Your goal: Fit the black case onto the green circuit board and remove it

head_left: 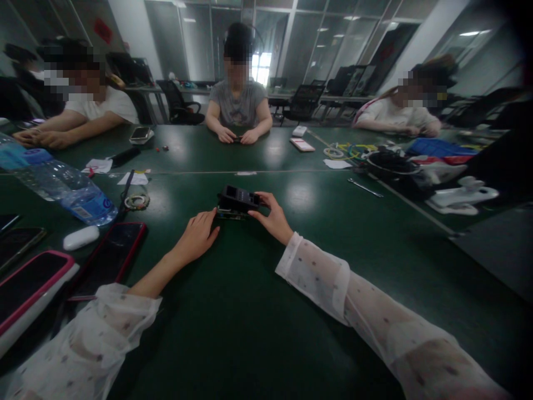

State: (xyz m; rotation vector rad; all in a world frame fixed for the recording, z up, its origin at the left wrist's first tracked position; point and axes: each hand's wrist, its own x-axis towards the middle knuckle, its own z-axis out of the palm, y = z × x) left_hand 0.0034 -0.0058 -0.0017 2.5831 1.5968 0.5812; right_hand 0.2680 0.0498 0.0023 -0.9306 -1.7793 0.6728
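Note:
A small black plastic housing (238, 195) lies tilted over a green circuit board (231, 214) on the dark green table (233, 311). My right hand (272, 218) grips the housing's right end between thumb and fingers. At the board's left edge rests my left hand (199, 236), its fingertips touching there and its thumb held apart, with nothing gripped. Whether the housing and board are joined cannot be made out.
Phones (112, 255), a white case (81, 238) and a large water bottle (69, 186) lie at the left. A wrench (365, 188), cables (350, 151) and a white tool (464, 194) lie at the right. Three people sit across the table.

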